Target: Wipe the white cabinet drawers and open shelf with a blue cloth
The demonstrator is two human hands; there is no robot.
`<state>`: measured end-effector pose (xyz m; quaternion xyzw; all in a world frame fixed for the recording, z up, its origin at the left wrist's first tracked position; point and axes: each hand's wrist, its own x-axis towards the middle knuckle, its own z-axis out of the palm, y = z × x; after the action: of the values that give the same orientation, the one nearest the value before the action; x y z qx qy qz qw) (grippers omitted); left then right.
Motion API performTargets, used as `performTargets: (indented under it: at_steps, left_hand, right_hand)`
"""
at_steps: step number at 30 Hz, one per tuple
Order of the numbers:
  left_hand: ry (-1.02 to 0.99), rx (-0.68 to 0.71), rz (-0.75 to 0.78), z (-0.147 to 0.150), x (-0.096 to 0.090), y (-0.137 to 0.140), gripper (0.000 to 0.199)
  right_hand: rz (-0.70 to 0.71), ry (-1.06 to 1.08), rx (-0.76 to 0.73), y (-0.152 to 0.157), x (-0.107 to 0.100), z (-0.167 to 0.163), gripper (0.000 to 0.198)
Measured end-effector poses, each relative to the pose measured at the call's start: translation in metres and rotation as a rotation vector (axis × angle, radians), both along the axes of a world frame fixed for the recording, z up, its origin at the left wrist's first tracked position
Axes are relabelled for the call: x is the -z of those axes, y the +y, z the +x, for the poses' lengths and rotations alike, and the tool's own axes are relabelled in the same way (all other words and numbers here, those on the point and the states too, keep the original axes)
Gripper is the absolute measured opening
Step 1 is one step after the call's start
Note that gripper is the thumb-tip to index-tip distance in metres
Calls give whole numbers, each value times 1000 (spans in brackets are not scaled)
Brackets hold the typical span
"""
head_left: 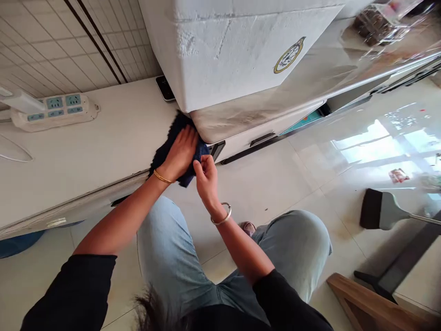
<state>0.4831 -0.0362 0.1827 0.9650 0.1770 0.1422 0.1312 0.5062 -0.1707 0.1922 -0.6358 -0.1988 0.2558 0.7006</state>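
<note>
A dark blue cloth (172,138) with a fluffy surface lies at the edge of the white cabinet top, beside a corner of the white foam box. My left hand (182,151) presses on it from above, fingers stretched out and lying flat. Just to the right, my right hand (206,177) is closed, with thumb and fingers pinched at the cloth's right edge; the fingertips are partly hidden.
The foam box (234,50) stands on a cabinet with a plastic-covered top (237,112). A power strip (58,112) and a small black device (165,88) lie on the white cabinet top (113,142). A broom (382,209) and a wooden piece (372,299) are at right.
</note>
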Motion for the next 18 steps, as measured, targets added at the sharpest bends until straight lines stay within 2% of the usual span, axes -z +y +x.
performTargets:
  at_steps: [5, 9, 12, 14, 16, 18]
  left_hand:
    - [-107, 22, 73, -10, -7, -36, 40]
    - [-160, -49, 161, -30, -10, -55, 14]
    - [-201, -126, 168, -48, 2, -73, 7]
    - [-211, -135, 112, -57, 16, -88, 9]
    - [-221, -159, 15, -61, 31, -101, 12]
    - [-256, -240, -113, -60, 44, -111, 17]
  right_hand:
    - [-82, -34, -151, -69, -5, 34, 23]
    - [-171, -214, -249, -102, -9, 77, 16]
    - [-278, -534, -211, -111, 1, 112, 5]
    - [-340, -750, -161, -108, 13, 130, 8]
    - [-372, -850, -168, -101, 26, 140, 11]
    - [-384, -835, -189, -91, 38, 142, 13]
